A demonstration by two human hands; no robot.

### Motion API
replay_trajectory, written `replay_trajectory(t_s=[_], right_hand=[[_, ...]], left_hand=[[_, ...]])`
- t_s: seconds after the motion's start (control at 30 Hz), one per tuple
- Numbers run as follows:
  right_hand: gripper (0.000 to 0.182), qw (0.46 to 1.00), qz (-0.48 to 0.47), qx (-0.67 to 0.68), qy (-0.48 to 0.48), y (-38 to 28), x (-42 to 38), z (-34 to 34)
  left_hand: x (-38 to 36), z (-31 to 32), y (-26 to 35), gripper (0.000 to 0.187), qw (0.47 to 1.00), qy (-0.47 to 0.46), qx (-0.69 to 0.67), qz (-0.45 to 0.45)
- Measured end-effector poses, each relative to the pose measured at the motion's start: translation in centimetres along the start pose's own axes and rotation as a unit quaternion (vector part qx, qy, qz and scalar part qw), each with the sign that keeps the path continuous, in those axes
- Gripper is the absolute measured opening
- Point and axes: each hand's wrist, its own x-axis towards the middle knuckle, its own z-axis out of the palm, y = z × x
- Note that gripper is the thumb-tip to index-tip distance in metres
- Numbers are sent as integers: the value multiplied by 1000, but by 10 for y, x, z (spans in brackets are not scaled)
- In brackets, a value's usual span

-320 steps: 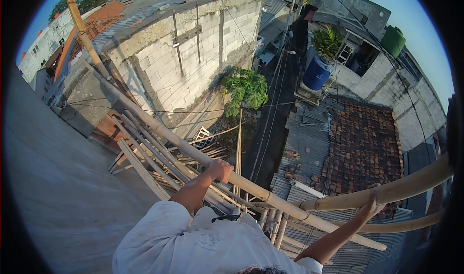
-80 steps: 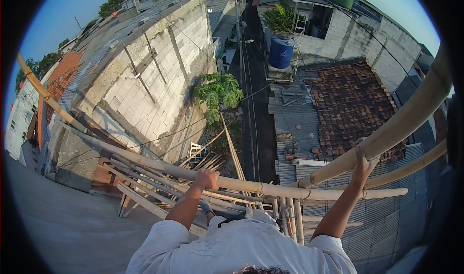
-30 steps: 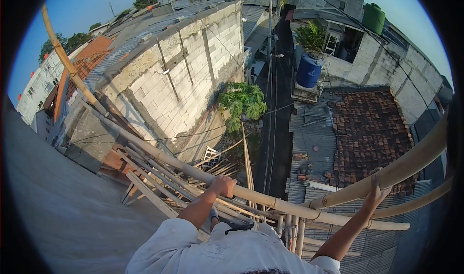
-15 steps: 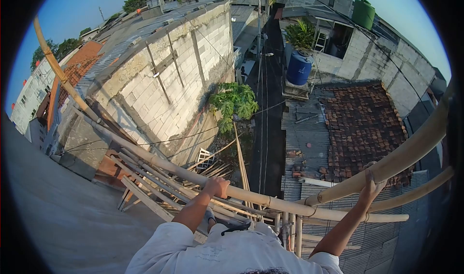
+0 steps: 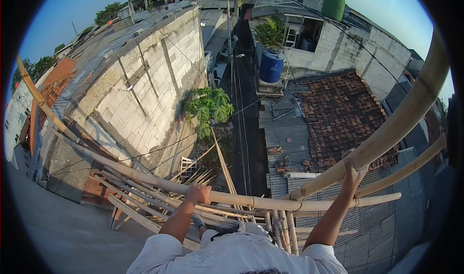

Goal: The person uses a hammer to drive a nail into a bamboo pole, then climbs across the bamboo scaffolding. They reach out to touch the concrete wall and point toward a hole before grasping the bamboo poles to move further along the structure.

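Note:
A long horizontal bamboo pole (image 5: 246, 200) crosses in front of my body, and my left hand (image 5: 198, 194) is wrapped over it left of centre. My right hand (image 5: 354, 170) grips a thick slanting bamboo pole (image 5: 382, 134) that rises to the upper right; its fingers curl round the far side and are partly hidden. Dark ties hold the two poles together where they cross. A thinner curved pole (image 5: 415, 175) passes behind my right wrist. Below my left arm, part of a foot (image 5: 198, 221) shows on the bamboo.
Bundled bamboo (image 5: 145, 201) and short upright poles (image 5: 285, 230) lie below. Far down are an alley (image 5: 251, 143), a leafy tree (image 5: 209, 107), a corrugated roof (image 5: 280, 124) and a tiled roof (image 5: 338, 119). A block wall (image 5: 145, 85) stands left; a cable crosses the drop.
The view has turned, so the buildings sit further left. Both hands remain on their poles, and the slanting pole looks steeper and nearer.

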Motion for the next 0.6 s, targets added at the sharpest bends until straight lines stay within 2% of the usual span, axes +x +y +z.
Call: replay_trajectory(t_s=[0.27,0.33,0.4,0.43,0.47,0.5,0.53,0.6], right_hand=[[57,998,44,-38,3,7,-15,-10],[73,997,55,-45,-26,28,-39,-17],[94,975,91,-163,-120,54,-65,-40],[94,975,95,-164,-114,65,-80,-50],[98,936,51,-311,-159,75,-95,-58],[103,870,6,-449,-203,85,-110,-66],[103,869,10,-451,-203,99,-126,-72],[102,819,121,-509,-238,120,-153,-78]], left_hand=[[3,6,-4,59,1000,15,-1,-1],[2,7,-2,58,1000,15,10,4],[2,2,-3,58,1000,17,21,6],[2,0,-2,57,1000,12,21,3],[2,-1,-1,56,1000,6,19,0],[1,0,-1,56,1000,1,20,2],[-1,2,-1,56,999,24,26,2],[-5,1,1,55,998,45,32,4]])
